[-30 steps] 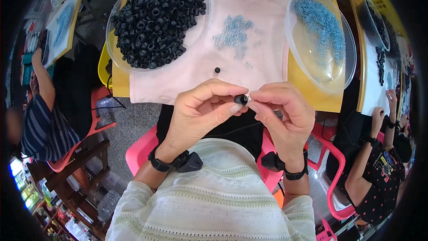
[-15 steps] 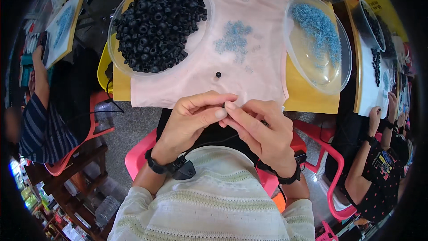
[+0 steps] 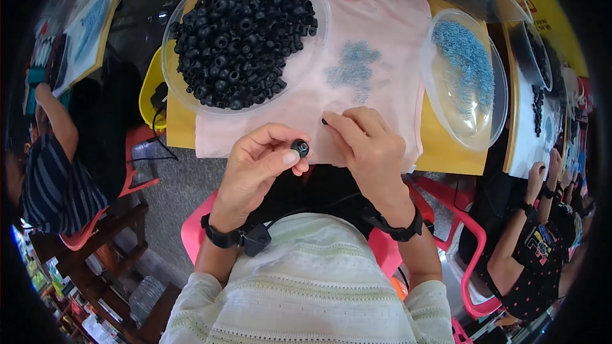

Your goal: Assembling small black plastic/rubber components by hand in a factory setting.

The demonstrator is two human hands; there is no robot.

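My left hand (image 3: 261, 162) pinches a small black knob-like cap (image 3: 299, 148) between thumb and fingers, its round end with a ring-like mark facing up. Over the pink cloth (image 3: 306, 129), the thumb and fingertips of my right hand (image 3: 370, 146) close on a small black piece (image 3: 324, 121) at the cloth's near part; most of it is hidden. A clear round tray (image 3: 305, 67) heaped with black caps (image 3: 239, 38) stands to the far left of my hands. Beyond my right hand, a loose patch of tiny pale blue translucent pieces (image 3: 354, 67) is spread on the cloth.
At the right lies a clear oval tray (image 3: 468, 130) with more blue pieces. A yellow bin (image 3: 150, 86) with a cable hangs by the table's left side. Co-workers sit left and right; one person's hand (image 3: 535, 175) rests by the right-hand table.
My hands, formerly together, have separated. The left now shows the cap at its fingertips; the right has reached forward to the black piece that lay alone on the cloth. The view has shifted slightly.
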